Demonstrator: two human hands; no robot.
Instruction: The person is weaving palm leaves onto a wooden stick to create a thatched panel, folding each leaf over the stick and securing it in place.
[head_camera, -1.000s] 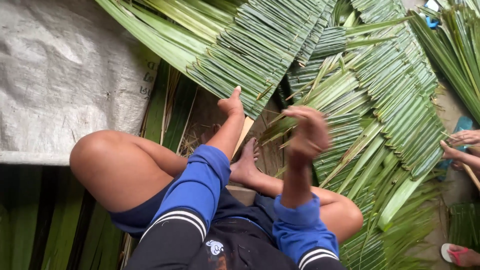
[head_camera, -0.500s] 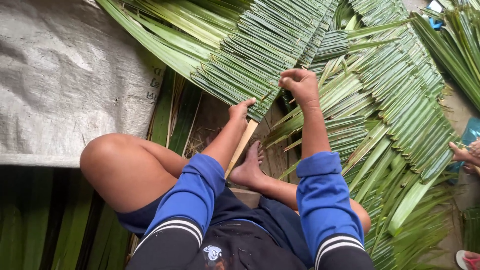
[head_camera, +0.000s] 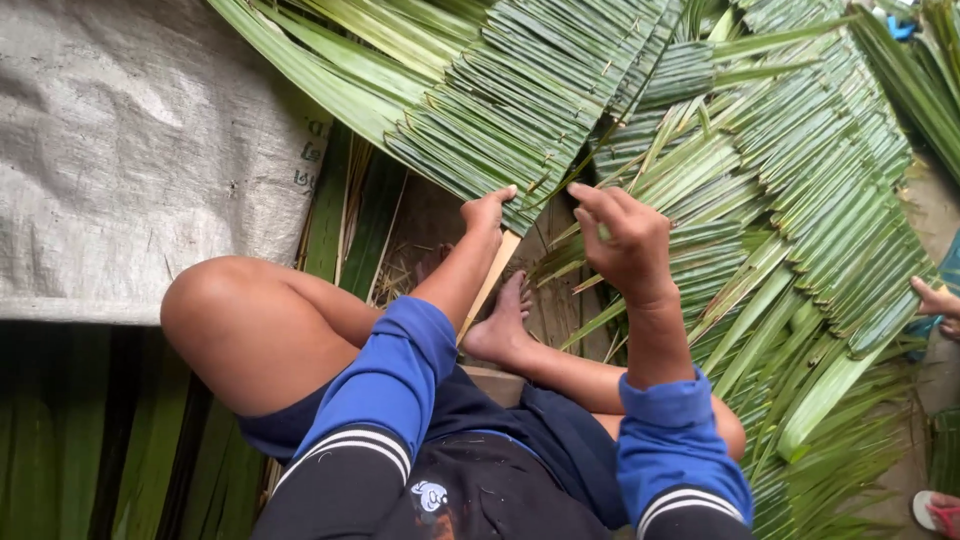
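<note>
A grey woven sheet (head_camera: 130, 150) covers the upper left, and green palm fronds fill the rest, stacked in overlapping panels that spread to the right edge. The panel (head_camera: 510, 100) being worked lies straight ahead of the seated person, just beyond the hands. Its folded leaflets run as narrow strips side by side, while the panel's long axis slants from upper left down toward the middle of the view, where its lower edge ends. A pale flat slat (head_camera: 490, 280) continues along that slant from the edge back toward the person's bare foot (head_camera: 500, 325).

Both hands are at that lower edge. The left hand (head_camera: 487, 212) is the nearer one: its fingers are curled and its thumb presses on the last leaflets, right where the slat comes out. The right hand (head_camera: 625, 240) is just to the right and a little apart from the edge, fingers bent, with the forefinger and thumb drawn toward each other. It seems to pinch a thin green strip (head_camera: 600, 160) that runs up and right over the panel, though the grip itself is too small to make out.

A second panel (head_camera: 800, 180) lies just right of the right hand, its loose leaflet tips fanning down over the person's right shin. The bent left knee (head_camera: 230, 320) sits well left of the edge and does not block it. Another person's hand (head_camera: 935, 300) shows at the right border, well apart.
</note>
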